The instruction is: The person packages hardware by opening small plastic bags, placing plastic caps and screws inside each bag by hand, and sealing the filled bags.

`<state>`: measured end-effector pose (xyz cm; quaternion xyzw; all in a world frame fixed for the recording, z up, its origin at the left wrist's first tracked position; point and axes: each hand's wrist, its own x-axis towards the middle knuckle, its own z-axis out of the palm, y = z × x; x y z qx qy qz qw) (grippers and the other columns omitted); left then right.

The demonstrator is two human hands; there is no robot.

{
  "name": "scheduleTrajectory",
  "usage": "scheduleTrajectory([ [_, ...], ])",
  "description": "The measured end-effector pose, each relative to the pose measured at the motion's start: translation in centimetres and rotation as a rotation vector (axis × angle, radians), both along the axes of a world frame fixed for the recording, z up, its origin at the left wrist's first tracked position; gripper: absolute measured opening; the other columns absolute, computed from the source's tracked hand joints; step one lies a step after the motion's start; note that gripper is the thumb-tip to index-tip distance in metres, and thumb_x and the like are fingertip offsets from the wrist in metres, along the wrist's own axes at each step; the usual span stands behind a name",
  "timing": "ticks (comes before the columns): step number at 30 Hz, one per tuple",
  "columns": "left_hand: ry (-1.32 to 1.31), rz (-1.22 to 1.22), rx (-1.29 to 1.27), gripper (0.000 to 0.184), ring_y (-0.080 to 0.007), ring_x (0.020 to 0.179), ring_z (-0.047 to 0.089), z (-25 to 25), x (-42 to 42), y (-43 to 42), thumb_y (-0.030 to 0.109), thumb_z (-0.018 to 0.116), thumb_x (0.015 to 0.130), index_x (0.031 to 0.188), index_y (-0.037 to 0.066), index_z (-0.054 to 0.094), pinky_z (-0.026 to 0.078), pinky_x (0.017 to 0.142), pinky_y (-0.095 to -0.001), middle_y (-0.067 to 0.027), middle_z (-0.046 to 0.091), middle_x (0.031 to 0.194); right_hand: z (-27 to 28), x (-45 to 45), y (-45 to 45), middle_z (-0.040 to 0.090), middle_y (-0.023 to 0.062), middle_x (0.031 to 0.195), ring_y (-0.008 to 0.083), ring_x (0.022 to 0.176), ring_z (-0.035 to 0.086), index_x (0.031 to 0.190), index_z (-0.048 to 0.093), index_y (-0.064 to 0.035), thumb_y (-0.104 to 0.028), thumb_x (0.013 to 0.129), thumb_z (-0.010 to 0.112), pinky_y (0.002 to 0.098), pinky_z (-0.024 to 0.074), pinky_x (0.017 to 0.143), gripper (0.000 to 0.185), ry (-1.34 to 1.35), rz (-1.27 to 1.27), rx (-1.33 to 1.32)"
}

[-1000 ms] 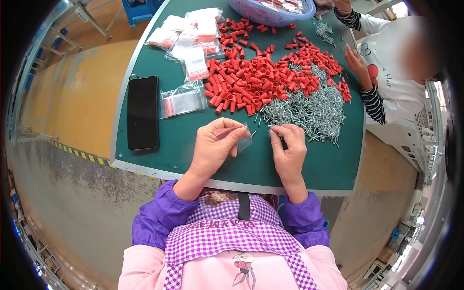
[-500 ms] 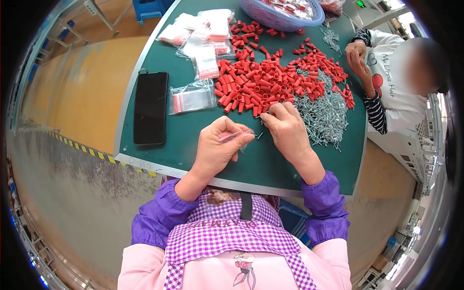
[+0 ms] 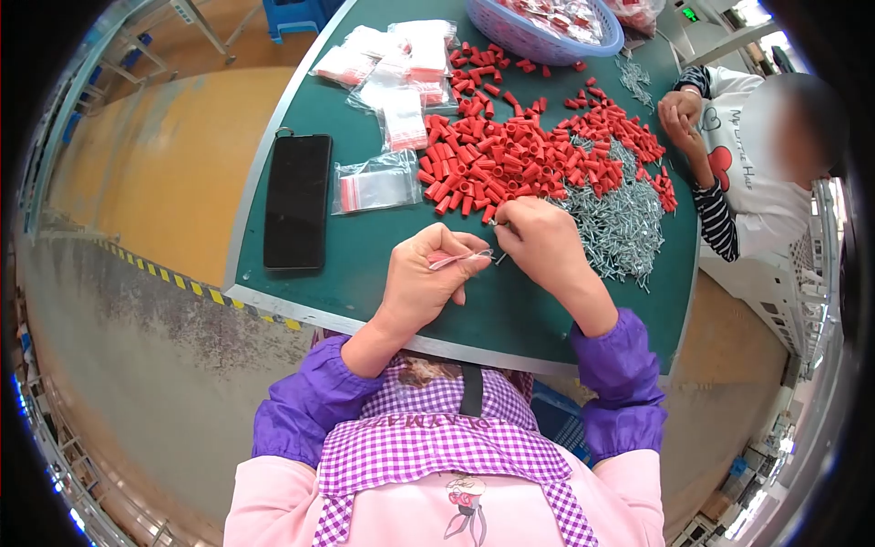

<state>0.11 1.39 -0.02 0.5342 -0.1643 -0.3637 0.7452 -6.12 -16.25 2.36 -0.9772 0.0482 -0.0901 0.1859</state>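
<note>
My left hand is closed on a small clear zip bag, its pinkish-red strip showing between thumb and fingers. To its right, my right hand is closed in a pinch at the near edge of a heap of red tapered plastic caps. Whatever its fingertips hold is too small and hidden to name. Beside that hand lies a pile of silvery screws. A loose screw lies on the green table between my hands.
Filled bags and a flat zip bag lie left of the heap, next to a black phone. A purple basket of packed bags stands at the back. A co-worker sits at the right with hands together.
The whole view has shifted slightly to the right. My right hand has turned and its fingers curl in more. The zip bag stays in my left hand.
</note>
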Motion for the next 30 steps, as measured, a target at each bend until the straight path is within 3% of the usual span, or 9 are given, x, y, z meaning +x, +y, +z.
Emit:
scheduleTrajectory([
  [2, 0.005, 0.001, -0.001, 0.017, -0.0054, 0.053, 0.056, 0.2, 0.1, 0.1, 0.004, 0.07, 0.083, 0.079, 0.002, 0.054, 0.044, 0.046, -0.0185, -0.0078, 0.065, 0.078, 1.6, -0.8, 1.0, 0.061, 0.0074, 0.07, 0.0158, 0.062, 0.059, 0.083, 0.064, 0.0006, -0.007, 0.077, 0.067, 0.0277, 0.0479, 0.058, 0.01, 0.01, -0.144, 0.447],
  [3, 0.002, -0.003, 0.009, 0.015, -0.0054, 0.054, 0.056, 0.0, 0.1, 0.2, 0.004, 0.07, 0.083, 0.082, 0.002, 0.055, 0.045, 0.047, -0.0186, -0.0074, 0.065, 0.078, 1.7, -1.3, 1.3, 0.063, 0.0036, 0.072, 0.0075, 0.061, 0.057, 0.089, 0.066, 0.002, -0.005, 0.081, 0.069, 0.0218, 0.0448, 0.055, 0.011, 0.015, -0.216, 0.663],
  [6, -0.004, -0.025, 0.029, 0.015, -0.0053, 0.058, 0.057, -0.3, 0.1, -0.2, 0.004, 0.071, 0.082, 0.091, 0.001, 0.059, 0.047, 0.05, -0.0187, -0.0058, 0.065, 0.078, 1.4, -2.5, 2.2, 0.063, 0.0, 0.074, 0.0027, 0.065, 0.056, 0.089, 0.066, 0.0011, -0.005, 0.083, 0.068, 0.0179, 0.0422, 0.055, 0.009, -0.073, -0.248, 1.044],
  [7, 0.001, -0.022, 0.033, 0.016, -0.0052, 0.059, 0.058, -0.1, 0.0, -0.3, 0.004, 0.071, 0.082, 0.094, 0.001, 0.06, 0.047, 0.051, -0.0188, -0.0052, 0.065, 0.079, 1.2, -2.9, 2.3, 0.064, 0.0001, 0.079, 0.0035, 0.07, 0.057, 0.092, 0.065, 0.0018, 0.002, 0.084, 0.067, 0.0162, 0.0417, 0.058, 0.008, -0.065, -0.225, 1.081],
  [11, 0.044, -0.025, 0.015, 0.021, -0.0045, 0.063, 0.057, -0.3, -0.3, -0.7, 0.005, 0.07, 0.083, 0.102, 0.001, 0.064, 0.048, 0.054, -0.0187, -0.002, 0.065, 0.078, 0.9, -3.1, 2.9, 0.065, 0.001, 0.08, 0.004, 0.072, 0.059, 0.093, 0.065, 0.0014, 0.002, 0.084, 0.066, 0.0162, 0.0422, 0.059, 0.009, -0.098, -0.212, 1.145],
  [23, -0.083, -0.017, 0.039, 0.017, -0.0041, 0.064, 0.058, 0.0, -0.5, -0.4, 0.004, 0.069, 0.083, 0.099, 0.0, 0.065, 0.049, 0.053, -0.0191, -0.0024, 0.066, 0.082, 1.5, -3.7, 3.3, 0.062, 0.0, 0.076, 0.0027, 0.064, 0.054, 0.096, 0.067, -0.0004, -0.005, 0.084, 0.068, 0.0188, 0.0417, 0.056, 0.013, -0.092, -0.169, 0.88],
  [26, -0.206, 0.015, 0.084, 0.021, -0.0054, 0.069, 0.06, 1.8, -0.4, 0.3, 0.0, 0.069, 0.082, 0.102, -0.001, 0.063, 0.051, 0.056, -0.0186, -0.0055, 0.067, 0.092, 0.5, -3.4, 2.9, 0.061, 0.0001, 0.076, 0.0028, 0.066, 0.053, 0.097, 0.067, -0.0013, -0.006, 0.084, 0.067, 0.0196, 0.0421, 0.058, 0.013, -0.217, -0.336, 0.922],
  [30, -0.176, 0.021, 0.093, 0.022, -0.0049, 0.069, 0.06, 1.0, 0.4, 0.3, -0.001, 0.07, 0.081, 0.102, -0.001, 0.063, 0.05, 0.054, -0.0178, -0.006, 0.068, 0.092, -0.5, -1.9, 2.6, 0.063, 0.0096, 0.084, 0.0186, 0.064, 0.061, 0.097, 0.065, -0.0017, -0.003, 0.083, 0.065, 0.0288, 0.0483, 0.061, 0.014, -0.311, -0.244, 0.425],
])
